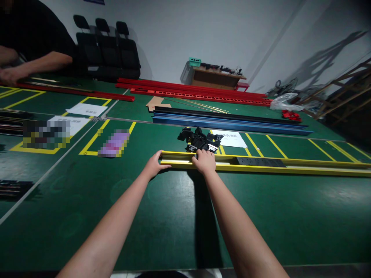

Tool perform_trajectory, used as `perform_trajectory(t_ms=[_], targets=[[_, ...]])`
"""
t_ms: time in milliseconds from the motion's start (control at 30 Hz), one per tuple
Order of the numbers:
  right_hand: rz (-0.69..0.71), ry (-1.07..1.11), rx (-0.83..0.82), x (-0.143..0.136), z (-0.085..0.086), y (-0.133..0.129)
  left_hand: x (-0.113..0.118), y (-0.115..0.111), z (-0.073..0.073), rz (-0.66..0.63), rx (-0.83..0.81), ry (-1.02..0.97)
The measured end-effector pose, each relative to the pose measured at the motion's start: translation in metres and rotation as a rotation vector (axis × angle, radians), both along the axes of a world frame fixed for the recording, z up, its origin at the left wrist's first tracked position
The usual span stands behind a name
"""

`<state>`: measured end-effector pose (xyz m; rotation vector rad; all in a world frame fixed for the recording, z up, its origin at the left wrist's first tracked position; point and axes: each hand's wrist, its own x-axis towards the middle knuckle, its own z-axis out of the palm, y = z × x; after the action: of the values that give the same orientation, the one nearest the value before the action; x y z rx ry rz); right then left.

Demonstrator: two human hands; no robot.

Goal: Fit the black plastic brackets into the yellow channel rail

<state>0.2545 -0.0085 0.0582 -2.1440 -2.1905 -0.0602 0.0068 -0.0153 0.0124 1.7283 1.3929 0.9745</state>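
Observation:
A long yellow metal channel (pixel 185 165) lies across the green table, its open side up, running off to the right. Around its left end my left hand (pixel 155 164) is closed, thumb on the near side and fingers at the far side. Farther right, my right hand (pixel 205 160) rests over the channel with its fingers bent down into it. What those fingers hold, if anything, is hidden, though a dark bit shows beside them. A row of black socket-like modules (pixel 261 162) sits inside the channel. Just behind it is a pile of small black parts (pixel 198 139).
Blue channels (pixel 226 122) and red channels (pixel 197 92) lie across the back. Paper sheets (pixel 228 139) and yellow tape outlines mark the table (pixel 162 224). A co-worker's arm (pixel 43 65) reaches over the far left. Dark strips (pixel 16 189) lie at left.

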Motion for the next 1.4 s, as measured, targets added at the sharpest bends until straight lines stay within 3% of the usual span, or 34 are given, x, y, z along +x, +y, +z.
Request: perform_trajectory(t_ms=[233,433,567,733,1133,1400], targets=[[0.015,-0.010,0.009,0.001,-0.003,0.002,-0.001,0.001,-0.002,-0.009,0.013,0.012],[0.133,0.089,-0.089,0.025,0.004,0.005,-0.003,0.003,-0.007,-0.001,0.012,0.018],[0.073,0.066,-0.062,0.035,0.004,0.002,-0.002,0.003,-0.009,-0.015,0.007,-0.003],[0.013,0.020,-0.009,0.026,0.001,-0.002,-0.003,0.003,-0.007,-0.001,-0.001,0.001],[0.020,-0.017,0.056,0.024,-0.003,-0.003,-0.002,0.002,-0.005,-0.020,-0.003,-0.038],[0.012,-0.007,0.016,0.026,-0.004,-0.001,-0.003,0.005,-0.011,-0.021,0.007,-0.040]])
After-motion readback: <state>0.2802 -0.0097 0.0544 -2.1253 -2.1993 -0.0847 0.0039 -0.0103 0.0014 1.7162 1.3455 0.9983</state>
